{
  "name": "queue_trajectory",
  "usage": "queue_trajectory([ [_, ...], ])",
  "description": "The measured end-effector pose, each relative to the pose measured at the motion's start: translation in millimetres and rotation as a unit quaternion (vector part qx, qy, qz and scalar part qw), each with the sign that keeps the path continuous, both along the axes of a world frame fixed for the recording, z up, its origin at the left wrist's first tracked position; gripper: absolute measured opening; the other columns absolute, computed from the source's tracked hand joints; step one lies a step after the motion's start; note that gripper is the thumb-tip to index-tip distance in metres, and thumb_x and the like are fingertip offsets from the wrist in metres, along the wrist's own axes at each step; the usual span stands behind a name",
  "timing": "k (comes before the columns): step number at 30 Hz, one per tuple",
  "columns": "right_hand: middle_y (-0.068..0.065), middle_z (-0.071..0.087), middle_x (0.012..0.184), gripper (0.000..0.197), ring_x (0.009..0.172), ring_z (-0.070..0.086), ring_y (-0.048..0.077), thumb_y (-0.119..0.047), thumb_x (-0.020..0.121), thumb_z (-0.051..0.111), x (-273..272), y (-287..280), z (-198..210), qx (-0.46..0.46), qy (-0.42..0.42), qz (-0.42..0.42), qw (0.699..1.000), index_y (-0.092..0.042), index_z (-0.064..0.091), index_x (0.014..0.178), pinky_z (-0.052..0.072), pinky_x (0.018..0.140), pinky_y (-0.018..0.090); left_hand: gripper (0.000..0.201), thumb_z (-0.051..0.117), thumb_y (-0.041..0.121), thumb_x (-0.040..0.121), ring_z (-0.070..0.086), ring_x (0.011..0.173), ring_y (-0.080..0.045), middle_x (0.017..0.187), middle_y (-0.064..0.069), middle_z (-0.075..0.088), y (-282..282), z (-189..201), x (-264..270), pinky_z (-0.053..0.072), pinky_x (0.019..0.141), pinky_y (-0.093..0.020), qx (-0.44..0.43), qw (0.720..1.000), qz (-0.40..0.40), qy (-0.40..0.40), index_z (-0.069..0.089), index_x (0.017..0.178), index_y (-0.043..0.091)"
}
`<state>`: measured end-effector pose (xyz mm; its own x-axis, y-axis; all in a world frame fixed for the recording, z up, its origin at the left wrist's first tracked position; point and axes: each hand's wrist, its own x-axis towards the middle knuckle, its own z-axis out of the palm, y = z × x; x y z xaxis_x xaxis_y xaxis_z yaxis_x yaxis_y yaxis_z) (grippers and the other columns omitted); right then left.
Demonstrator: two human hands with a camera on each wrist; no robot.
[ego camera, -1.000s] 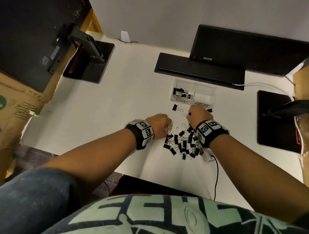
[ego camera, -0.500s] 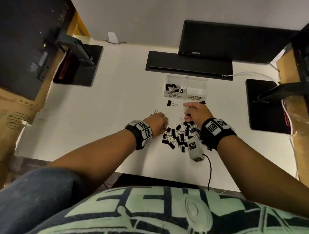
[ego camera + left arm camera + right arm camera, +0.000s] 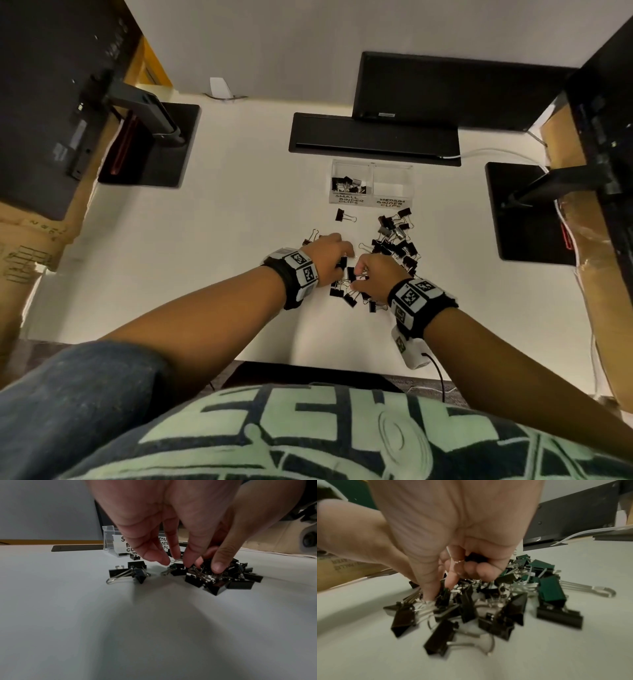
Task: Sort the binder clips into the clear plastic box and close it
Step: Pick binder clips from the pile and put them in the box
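Picking is under way: the right hand [image 3: 453,536] clutches small binder clips [image 3: 474,559] over the pile [image 3: 394,246] mid-desk; the left hand [image 3: 173,524], fingers spread, dips in. Next, carry them to the clear plastic box [image 3: 371,185], small compartment.

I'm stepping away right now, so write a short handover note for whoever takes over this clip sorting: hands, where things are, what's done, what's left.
Left hand: fingertips down in the pile of black metal binder clips on the white table; no firm grip visible.
Right hand: curled around a few clips, thumb and forefinger picking in the pile.
Clear plastic two-compartment box: open beyond the pile, small-clips side partly filled, medium side looks empty.
Left: sort most of the clips, then close the box.
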<state>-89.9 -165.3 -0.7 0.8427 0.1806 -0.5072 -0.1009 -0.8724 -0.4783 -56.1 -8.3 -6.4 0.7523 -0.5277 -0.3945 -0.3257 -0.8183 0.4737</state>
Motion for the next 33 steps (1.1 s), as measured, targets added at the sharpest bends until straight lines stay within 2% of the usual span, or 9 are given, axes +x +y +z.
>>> queue_trajectory([
  [3, 0.001, 0.061, 0.094, 0.010, 0.080, 0.056, 0.016, -0.021, 0.083, 0.068, -1.8, 0.2, -2.4, 0.014, -0.006, -0.036, 0.999, -0.017, 0.059, 0.085, 0.047, 0.070, 0.028, 0.039, 0.058, 0.011, 0.089, 0.054, 0.108, -0.029, 0.120, -0.012, 0.050, -1.4, -3.4, 0.3, 0.045, 0.087, -0.031, 0.012, 1.000, -0.007, -0.009, 0.054, 0.128, 0.013],
  [7, -0.005, 0.058, 0.085, 0.012, 0.068, 0.052, 0.008, -0.024, 0.085, 0.064, 5.5, -6.8, 5.2, 0.049, 0.014, -0.129, 0.990, -0.012, 0.063, 0.087, 0.041, 0.059, 0.021, 0.033, 0.059, 0.012, 0.089, 0.055, 0.106, -0.029, 0.119, -0.012, 0.051, 1.0, -4.0, 4.1, 0.046, 0.089, -0.033, -0.003, 1.000, 0.023, -0.006, 0.057, 0.121, 0.010],
  [11, 0.000, 0.061, 0.076, 0.021, 0.061, 0.051, 0.012, -0.027, 0.089, 0.059, 17.4, -20.1, 13.6, 0.123, 0.066, -0.215, 0.967, -0.009, 0.067, 0.082, 0.040, 0.054, 0.023, 0.019, 0.060, 0.014, 0.087, 0.059, 0.093, -0.020, 0.105, -0.005, 0.062, 6.7, 2.5, 10.7, 0.047, 0.078, -0.025, -0.087, 0.985, 0.147, 0.015, 0.062, 0.106, 0.012],
  [14, 0.006, 0.061, 0.069, 0.017, 0.049, 0.046, 0.012, -0.019, 0.088, 0.059, 22.0, -23.6, 18.9, 0.216, 0.132, -0.321, 0.913, -0.007, 0.064, 0.078, 0.036, 0.045, 0.021, 0.013, 0.052, 0.015, 0.090, 0.056, 0.074, -0.015, 0.079, 0.003, 0.059, 12.4, 10.8, 16.5, 0.043, 0.061, -0.021, -0.157, 0.951, 0.258, 0.057, 0.062, 0.098, 0.014],
  [17, 0.012, 0.064, 0.076, 0.006, 0.058, 0.055, 0.016, -0.010, 0.089, 0.059, 23.1, -24.2, 25.6, 0.336, 0.167, -0.391, 0.840, -0.005, 0.062, 0.091, 0.045, 0.053, 0.023, 0.027, 0.037, 0.009, 0.092, 0.052, 0.060, -0.018, 0.065, 0.001, 0.054, 14.3, 17.6, 20.3, 0.043, 0.053, -0.023, -0.195, 0.929, 0.296, 0.103, 0.063, 0.089, 0.015],
  [21, 0.018, 0.066, 0.085, 0.003, 0.070, 0.062, 0.022, -0.004, 0.089, 0.058, 29.5, -24.7, 29.0, 0.421, 0.185, -0.416, 0.784, -0.005, 0.058, 0.091, 0.055, 0.074, 0.032, 0.036, 0.034, 0.009, 0.096, 0.052, 0.072, -0.015, 0.084, -0.003, 0.058, 11.0, 21.3, 18.0, 0.040, 0.065, -0.022, -0.104, 0.972, 0.200, 0.065, 0.068, 0.087, 0.004],
  [25, 0.023, 0.068, 0.095, 0.011, 0.070, 0.067, 0.019, -0.005, 0.087, 0.062, 47.5, -24.0, 35.8, 0.391, 0.152, -0.393, 0.818, 0.002, 0.062, 0.095, 0.058, 0.058, 0.022, 0.020, 0.047, 0.016, 0.093, 0.052, 0.079, -0.018, 0.106, -0.005, 0.050, 6.3, 12.5, 9.6, 0.045, 0.073, -0.028, -0.032, 0.995, 0.094, 0.033, 0.061, 0.106, 0.010],
  [29, 0.016, 0.068, 0.097, 0.016, 0.073, 0.064, 0.018, -0.011, 0.089, 0.061, 79.4, -18.6, 48.1, 0.317, 0.087, -0.354, 0.875, -0.002, 0.062, 0.102, 0.057, 0.074, 0.028, 0.040, 0.057, 0.014, 0.088, 0.055, 0.088, -0.024, 0.116, -0.007, 0.040, 6.0, 5.1, 6.4, 0.051, 0.079, -0.034, 0.040, 0.999, -0.033, 0.013, 0.051, 0.127, 0.021],
  [33, 0.012, 0.063, 0.082, 0.010, 0.068, 0.061, 0.021, -0.005, 0.092, 0.054, 118.2, -3.4, 56.0, 0.263, 0.009, -0.315, 0.912, -0.006, 0.064, 0.093, 0.056, 0.070, 0.028, 0.040, 0.051, 0.008, 0.091, 0.056, 0.089, -0.029, 0.122, -0.013, 0.040, 6.2, 1.7, 6.3, 0.048, 0.075, -0.034, 0.073, 0.995, -0.068, -0.007, 0.047, 0.131, 0.015],
])
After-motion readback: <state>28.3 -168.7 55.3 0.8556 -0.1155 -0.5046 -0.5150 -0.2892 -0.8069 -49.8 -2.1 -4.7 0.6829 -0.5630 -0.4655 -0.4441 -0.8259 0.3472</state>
